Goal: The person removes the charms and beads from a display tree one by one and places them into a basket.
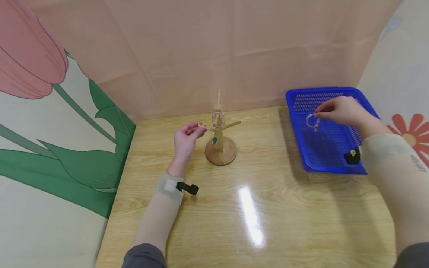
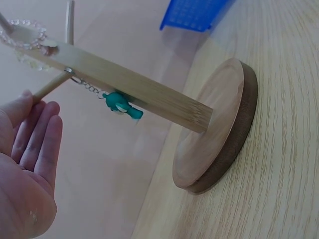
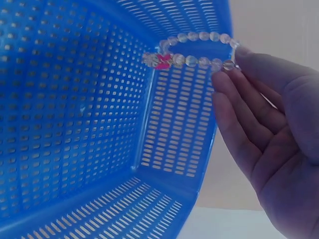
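Wooden stand (image 1: 221, 152) on counter (image 1: 207, 208), head view: left hand (image 1: 186, 140) pinches one peg (image 1: 210, 129); right hand (image 1: 343, 110) pinches a beaded bracelet (image 1: 308, 120) over the blue basket (image 1: 299, 145), where a dark item (image 1: 352, 156) shows. Left wrist view: teal charm (image 2: 118, 102) and pink beaded loop (image 2: 36, 45) already hung. Right wrist view: thumb and fingertips grip the bracelet; judged partway, bracelet and dark item not yet on the stand.

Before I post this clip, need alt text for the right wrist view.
A right hand pinches a beaded bracelet at one end between thumb and fingers. A bright pink charm sits at the bracelet's far end. Behind it, a blue plastic basket with slotted walls fills the picture's left and centre.
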Available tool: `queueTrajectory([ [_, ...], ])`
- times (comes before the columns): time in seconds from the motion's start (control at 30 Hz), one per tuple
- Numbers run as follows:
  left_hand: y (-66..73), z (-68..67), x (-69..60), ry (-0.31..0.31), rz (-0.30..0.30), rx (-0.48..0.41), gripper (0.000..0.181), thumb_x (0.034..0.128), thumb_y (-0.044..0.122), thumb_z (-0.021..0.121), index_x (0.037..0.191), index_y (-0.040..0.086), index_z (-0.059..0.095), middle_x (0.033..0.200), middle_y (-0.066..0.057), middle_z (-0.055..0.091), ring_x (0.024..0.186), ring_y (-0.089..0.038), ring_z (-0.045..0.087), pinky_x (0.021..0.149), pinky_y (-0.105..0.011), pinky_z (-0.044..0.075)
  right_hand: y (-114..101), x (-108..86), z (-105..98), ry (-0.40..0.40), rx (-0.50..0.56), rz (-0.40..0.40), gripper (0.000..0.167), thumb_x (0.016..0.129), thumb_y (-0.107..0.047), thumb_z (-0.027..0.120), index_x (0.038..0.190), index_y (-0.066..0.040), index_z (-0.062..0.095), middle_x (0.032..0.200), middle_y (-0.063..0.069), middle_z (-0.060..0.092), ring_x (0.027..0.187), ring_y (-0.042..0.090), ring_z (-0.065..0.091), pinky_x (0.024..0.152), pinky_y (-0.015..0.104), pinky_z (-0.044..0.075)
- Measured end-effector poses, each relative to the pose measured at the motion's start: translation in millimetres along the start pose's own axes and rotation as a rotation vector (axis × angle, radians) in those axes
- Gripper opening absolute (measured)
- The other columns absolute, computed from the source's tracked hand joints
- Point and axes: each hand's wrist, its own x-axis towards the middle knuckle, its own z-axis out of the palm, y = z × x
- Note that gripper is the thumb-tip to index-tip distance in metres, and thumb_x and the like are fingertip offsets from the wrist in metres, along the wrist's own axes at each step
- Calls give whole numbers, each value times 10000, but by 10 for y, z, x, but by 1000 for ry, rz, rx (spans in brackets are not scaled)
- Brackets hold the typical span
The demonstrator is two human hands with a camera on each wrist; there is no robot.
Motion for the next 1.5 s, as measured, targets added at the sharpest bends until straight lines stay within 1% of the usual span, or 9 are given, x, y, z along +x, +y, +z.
queueTrajectory([
  [0.13, -4, -20, 0, 4, 4, 9, 143, 959, -23, 792, 1094, -52, 754, 982, -76, 798, 888, -177, 790, 855, -352, 678, 28, 19, 24, -53, -19, -18, 280, 1043, -298, 733, 1159, -54, 807, 1085, 150, 792, 1102, 458, 689, 916, 665, 552],
  [0.3, -7, -35, 3, 10, 2, 9, 137, 958, -32, 787, 1089, -56, 754, 962, -60, 799, 879, -169, 789, 846, -345, 679, 65, 29, 63, -94, -71, -44, 193, 1012, -252, 772, 1083, -79, 821, 1010, 88, 801, 982, 338, 727, 875, 563, 582],
  [0.43, -4, -46, 1, 16, 0, 8, 133, 956, -35, 788, 1084, -57, 757, 958, -61, 800, 875, -171, 790, 844, -344, 680, 103, 25, 103, -147, -64, -28, 169, 993, -232, 798, 1054, -75, 819, 967, 70, 801, 894, 235, 726, 820, 470, 598],
  [0.57, -1, -56, 1, 15, -1, 11, 149, 955, -32, 791, 1093, -74, 752, 950, -60, 802, 870, -169, 790, 839, -344, 680, 139, 23, 150, -176, -53, -28, 150, 980, -213, 810, 1033, -74, 818, 949, 66, 797, 856, 204, 721, 784, 422, 603],
  [0.7, 0, -64, 4, 14, 0, 11, 153, 955, -31, 791, 1095, -77, 751, 952, -68, 802, 872, -172, 790, 844, -348, 680, 170, 32, 181, -172, -71, -40, 149, 973, -199, 808, 1036, -65, 820, 950, 74, 797, 864, 245, 735, 799, 469, 622],
  [0.9, 5, -67, 3, 12, -3, 8, 134, 951, -23, 800, 1079, -38, 763, 981, -89, 803, 875, -179, 793, 854, -365, 679, 211, 50, 177, -128, -100, -54, 205, 956, -119, 784, 1110, 16, 800, 1051, 189, 787, 1017, 433, 725, 923, 646, 585],
  [1.03, 4, -63, 8, 21, -11, 11, 142, 952, -14, 804, 1085, -39, 763, 982, -93, 802, 875, -177, 793, 856, -361, 679, 207, 63, 166, -116, -99, -70, 201, 959, -114, 783, 1116, 10, 803, 1060, 187, 789, 1038, 443, 723, 934, 643, 581],
  [1.3, -5, -43, 25, 14, 2, 18, 238, 954, -14, 801, 1135, -142, 714, 970, -76, 803, 868, -169, 792, 853, -357, 679, 154, 57, 161, -118, -102, -81, 194, 955, -100, 786, 1117, 4, 806, 1049, 170, 795, 1018, 417, 737, 931, 620, 593],
  [1.5, -12, -42, 27, 14, 7, 21, 194, 956, -10, 801, 1113, -105, 737, 966, -68, 803, 865, -171, 792, 847, -355, 680, 113, 51, 163, -126, -91, -73, 208, 963, -91, 780, 1134, 25, 795, 1065, 193, 790, 1037, 437, 731, 941, 637, 586],
])
